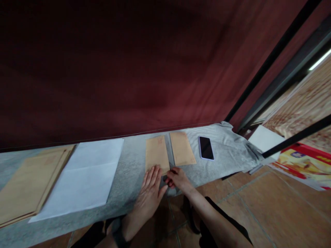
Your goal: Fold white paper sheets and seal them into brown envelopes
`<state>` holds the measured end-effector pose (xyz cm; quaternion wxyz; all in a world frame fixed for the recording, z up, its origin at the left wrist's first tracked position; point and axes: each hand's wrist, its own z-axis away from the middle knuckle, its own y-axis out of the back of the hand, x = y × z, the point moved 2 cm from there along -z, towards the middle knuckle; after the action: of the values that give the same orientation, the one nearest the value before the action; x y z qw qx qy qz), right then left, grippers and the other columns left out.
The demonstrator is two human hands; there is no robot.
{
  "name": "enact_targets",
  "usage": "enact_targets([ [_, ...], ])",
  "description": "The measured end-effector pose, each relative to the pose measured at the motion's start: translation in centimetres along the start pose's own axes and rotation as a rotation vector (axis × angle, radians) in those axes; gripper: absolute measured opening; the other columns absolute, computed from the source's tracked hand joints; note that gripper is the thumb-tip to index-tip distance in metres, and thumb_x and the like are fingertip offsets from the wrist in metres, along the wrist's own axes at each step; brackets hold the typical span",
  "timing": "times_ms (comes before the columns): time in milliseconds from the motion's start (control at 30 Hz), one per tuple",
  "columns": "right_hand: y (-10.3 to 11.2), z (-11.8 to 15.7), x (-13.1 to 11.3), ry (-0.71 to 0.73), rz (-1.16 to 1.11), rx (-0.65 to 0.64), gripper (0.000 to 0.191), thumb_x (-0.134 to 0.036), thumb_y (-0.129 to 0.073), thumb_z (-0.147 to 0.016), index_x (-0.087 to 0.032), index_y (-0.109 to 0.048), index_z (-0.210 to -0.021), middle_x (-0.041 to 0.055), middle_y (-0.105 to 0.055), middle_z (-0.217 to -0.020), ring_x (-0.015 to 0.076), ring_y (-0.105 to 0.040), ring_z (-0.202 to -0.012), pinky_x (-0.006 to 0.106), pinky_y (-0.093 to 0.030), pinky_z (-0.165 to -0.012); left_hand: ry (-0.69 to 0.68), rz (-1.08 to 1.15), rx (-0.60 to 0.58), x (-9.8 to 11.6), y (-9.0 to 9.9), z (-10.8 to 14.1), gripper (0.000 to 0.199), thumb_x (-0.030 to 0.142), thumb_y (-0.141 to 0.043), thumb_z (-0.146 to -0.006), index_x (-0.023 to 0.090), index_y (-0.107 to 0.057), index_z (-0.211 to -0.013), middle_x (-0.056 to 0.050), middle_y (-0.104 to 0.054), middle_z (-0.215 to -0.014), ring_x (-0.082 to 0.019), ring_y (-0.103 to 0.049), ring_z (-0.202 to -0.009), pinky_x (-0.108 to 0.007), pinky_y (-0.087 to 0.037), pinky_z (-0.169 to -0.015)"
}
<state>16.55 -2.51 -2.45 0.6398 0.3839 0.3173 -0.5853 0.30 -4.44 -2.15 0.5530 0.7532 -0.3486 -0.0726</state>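
A small brown envelope (157, 153) lies on the grey cloth near the front edge. My left hand (152, 186) rests flat on its lower end, fingers stretched out and pressed together side by side. At the envelope's lower right corner, the curled fingers of my right hand (178, 178) pinch the edge. Just to the right lies a second brown envelope (183, 148), apart from the first by a narrow gap. Beyond it a phone (206, 148) with a dark screen and pale purple case lies face up.
White paper sheets (90, 175) with a crease lie on the left, beside a stack of large brown envelopes (28, 179). The grey cloth (227, 148) covers a narrow surface against a dark red curtain (124, 69). Black poles (271, 55), a white box (266, 139) and a colourful carton (305, 165) stand right.
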Motion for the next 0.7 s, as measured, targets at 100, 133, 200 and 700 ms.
enact_targets([
  [100,0.8,0.4,-0.2,0.02,0.173,-0.027,0.021,-0.021,-0.045,-0.096,-0.019,-0.057,-0.079,-0.0031,-0.066,-0.058,0.0103,-0.058,-0.044,0.019,-0.045,-0.046,-0.079,-0.173,-0.049,0.0,-1.2,1.1,0.063,0.045,-0.039,-0.101,0.014,-0.033,-0.155,-0.015,-0.04,-0.158,-0.029,-0.034,-0.148,-0.052,-0.032,-0.119],
  [133,1.1,0.6,-0.4,0.046,0.271,-0.022,0.024,-0.023,-0.044,-0.098,-0.019,-0.058,-0.078,-0.0021,-0.066,-0.057,0.011,-0.06,-0.046,0.019,-0.046,-0.048,-0.091,-0.2,-0.059,0.0,-1.4,1.3,0.064,0.046,-0.039,-0.101,0.014,-0.032,-0.156,-0.015,-0.04,-0.158,-0.029,-0.034,-0.148,-0.052,-0.031,-0.119],
  [200,1.6,1.1,-1.1,0.126,0.511,0.046,0.029,-0.027,-0.044,-0.099,-0.019,-0.061,-0.076,0.0011,-0.067,-0.059,0.0138,-0.066,-0.054,0.021,-0.048,-0.055,-0.104,-0.226,-0.06,0.0,-1.6,1.4,0.066,0.047,-0.04,-0.1,0.013,-0.03,-0.156,-0.015,-0.039,-0.158,-0.029,-0.033,-0.148,-0.053,-0.03,-0.12],
  [700,-3.0,4.1,3.5,0.984,1.05,0.216,0.061,-0.044,-0.037,-0.105,-0.007,-0.035,-0.153,0.0146,-0.041,-0.157,0.0216,-0.033,-0.149,0.041,-0.033,-0.122,-0.116,-0.233,-0.041,-1.8,-3.2,3.5,0.076,0.013,-0.033,-0.093,0.008,0.004,-0.159,-0.021,-0.032,-0.161,-0.026,-0.033,-0.149,-0.045,-0.033,-0.119],
])
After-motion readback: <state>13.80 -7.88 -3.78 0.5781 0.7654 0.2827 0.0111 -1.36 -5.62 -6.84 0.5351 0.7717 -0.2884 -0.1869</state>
